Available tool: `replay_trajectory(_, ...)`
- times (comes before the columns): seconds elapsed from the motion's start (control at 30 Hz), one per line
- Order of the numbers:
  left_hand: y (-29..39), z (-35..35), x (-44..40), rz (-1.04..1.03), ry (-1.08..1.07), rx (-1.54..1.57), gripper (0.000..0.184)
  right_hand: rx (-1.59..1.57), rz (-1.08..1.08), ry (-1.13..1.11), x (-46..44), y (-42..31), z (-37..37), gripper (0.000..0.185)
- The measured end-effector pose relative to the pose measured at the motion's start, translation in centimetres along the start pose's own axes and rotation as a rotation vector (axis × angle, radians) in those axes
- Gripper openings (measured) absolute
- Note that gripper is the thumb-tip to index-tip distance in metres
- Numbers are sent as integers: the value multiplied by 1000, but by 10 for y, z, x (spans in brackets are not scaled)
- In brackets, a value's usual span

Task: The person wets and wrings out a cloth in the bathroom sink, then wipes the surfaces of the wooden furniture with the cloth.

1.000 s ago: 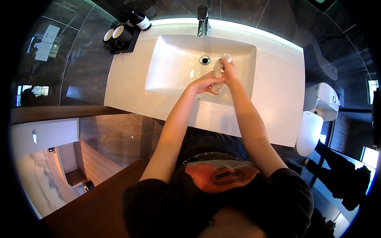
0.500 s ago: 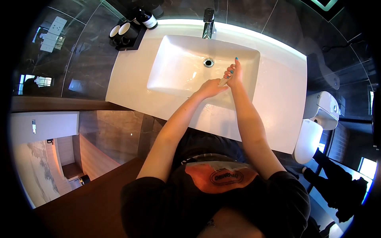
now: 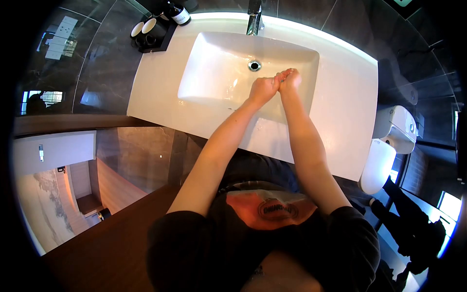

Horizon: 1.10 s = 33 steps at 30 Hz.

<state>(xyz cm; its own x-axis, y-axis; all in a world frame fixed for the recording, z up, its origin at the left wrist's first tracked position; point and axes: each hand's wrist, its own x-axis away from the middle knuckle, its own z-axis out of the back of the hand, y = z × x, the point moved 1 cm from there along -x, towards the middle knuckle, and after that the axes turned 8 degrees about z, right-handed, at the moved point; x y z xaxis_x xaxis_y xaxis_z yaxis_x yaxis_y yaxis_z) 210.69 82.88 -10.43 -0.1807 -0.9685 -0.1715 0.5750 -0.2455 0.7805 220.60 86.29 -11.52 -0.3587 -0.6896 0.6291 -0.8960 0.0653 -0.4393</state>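
Observation:
Over the right part of the white sink [image 3: 214,48], both hands are closed and pressed together. My left hand [image 3: 265,89] is curled into a fist, with its knuckles toward the drain. Touching it on the right is my right hand [image 3: 291,81], whose fingers are folded in as well. Whatever they grip is hidden inside the fingers; a small pale thing showed between them earlier. The metal drain [image 3: 254,65] lies just beyond the left fist. Behind it stands the chrome tap [image 3: 253,23], with no water stream visible.
A black tray [image 3: 164,43] with two cups [image 3: 149,26] sits at the counter's back left, beside a dark bottle [image 3: 181,14] with a white label. The white counter [image 3: 343,117] surrounds the sink. To the right are a toilet [image 3: 378,164] and a dark-clothed person's leg [image 3: 396,214].
My right hand has gone from thumb raised to closed beside the left. Both hands have moved slightly farther over the sink. The pale thing between them no longer shows.

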Motion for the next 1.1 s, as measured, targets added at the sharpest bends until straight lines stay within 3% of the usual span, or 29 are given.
replay_trajectory(0.07, -4, 2, -2, 0, -58, -89, 44, 23, 2, 20, 5, 0, 0, 23)
replay_trajectory(0.17, -11, 10, -12, 152, -362, -112, 41, 4, -49, 134, -13, 4, 14, 16)
replay_trajectory(0.27, -20, 34, -24, 124, -552, -211, 38, -256, -29, -224, -33, 6, 29, 7)
replay_trajectory(0.37, -30, 60, -25, 323, -679, 39, 41, -371, -92, -239, -8, -11, 13, 12)
replay_trajectory(0.5, -34, 64, -21, 560, -665, 195, 39, -317, 50, -293, -8, 11, 18, 25)
replay_trajectory(0.6, -78, 34, -23, 140, -405, -155, 37, -180, 121, -293, -32, 24, 39, 23)
replay_trajectory(0.67, -49, 44, -13, 199, -489, -348, 44, 21, 89, -281, -29, 16, 37, 18)
replay_trajectory(0.73, -32, 44, 2, 142, -501, -524, 60, 58, -5, -168, -4, 3, 21, 30)
replay_trajectory(0.83, -13, 44, 10, 154, -414, -632, 65, 94, -33, -83, -3, -2, 16, 35)
replay_trajectory(1.1, -25, 22, 6, -66, -411, -646, 56, 158, 18, 56, -13, 2, 19, 22)
